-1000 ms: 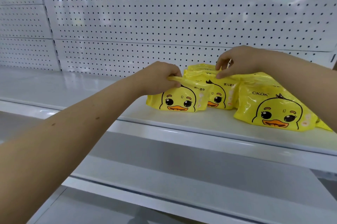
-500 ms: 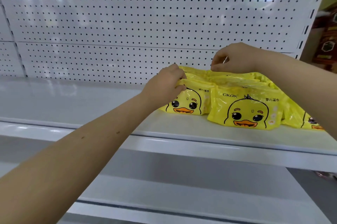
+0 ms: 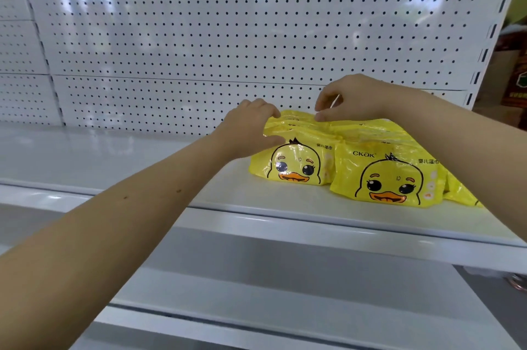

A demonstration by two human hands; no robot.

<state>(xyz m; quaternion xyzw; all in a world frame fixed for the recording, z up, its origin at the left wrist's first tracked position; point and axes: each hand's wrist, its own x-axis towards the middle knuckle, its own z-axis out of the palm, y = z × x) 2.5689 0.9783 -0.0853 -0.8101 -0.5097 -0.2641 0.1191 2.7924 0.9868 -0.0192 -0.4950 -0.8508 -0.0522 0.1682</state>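
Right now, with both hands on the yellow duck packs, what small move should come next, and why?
Probably slide the left pack forward until it lines up with the front pack. The left hand grips its top corner, and this pack stands farther back on the shelf than its neighbour. The right hand touches the rear packs and could steady them.

a shop: white metal shelves with a pegboard back at 12 o'clock, identical yellow duck packs lined up at 3 o'clock.

White pegboard wall backs glossy white shelves (light glare above).
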